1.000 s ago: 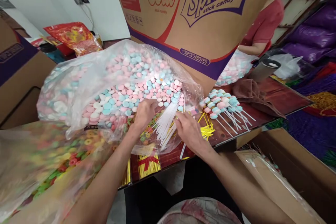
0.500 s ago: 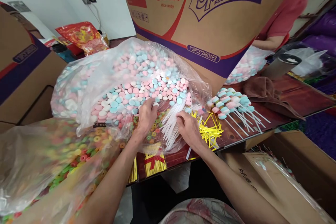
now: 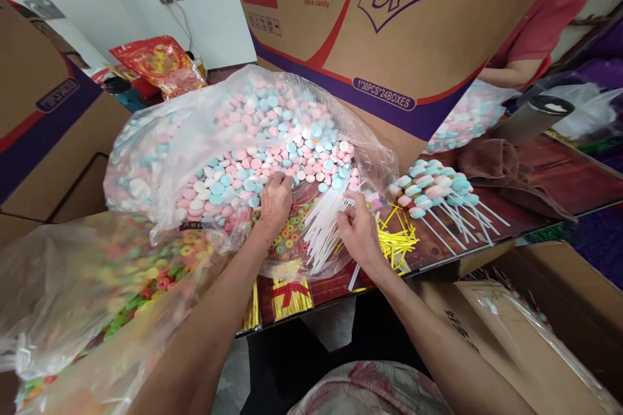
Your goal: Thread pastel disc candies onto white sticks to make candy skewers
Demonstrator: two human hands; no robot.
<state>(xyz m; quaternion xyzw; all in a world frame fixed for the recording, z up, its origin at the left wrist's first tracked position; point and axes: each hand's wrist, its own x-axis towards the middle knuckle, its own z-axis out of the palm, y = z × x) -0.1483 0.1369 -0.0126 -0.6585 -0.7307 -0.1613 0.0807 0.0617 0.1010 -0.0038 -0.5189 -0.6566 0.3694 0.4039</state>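
Observation:
At the near edge of a heap of pink, white and blue candies (image 3: 219,189), my left hand (image 3: 276,201) has its fingers curled downward and closed. Its fingertips are hidden, so what it grips does not show. My right hand (image 3: 361,230) is beside the fan of white sticks (image 3: 322,228), thumb and forefinger brought close together. A small pale bit shows at those fingertips, too small to name. Ring-shaped candies (image 3: 288,233) lie between the hands. Yellow twist ties (image 3: 398,240) are right of my right hand. Several candy skewers on sticks (image 3: 433,185) lie farther right.
A clear plastic bag (image 3: 165,136) surrounds the candy heap, with a large carton (image 3: 335,58) behind. Another bag of ring candies (image 3: 121,285) fills the left front. An open box (image 3: 549,285) stands below the table's right edge. A co-worker's sleeve (image 3: 555,19) shows behind.
My left hand has shifted slightly forward, and the white candy seen at its fingertips is now out of sight. My right fingertips have moved forward and right along the sticks. The view has shifted slightly.

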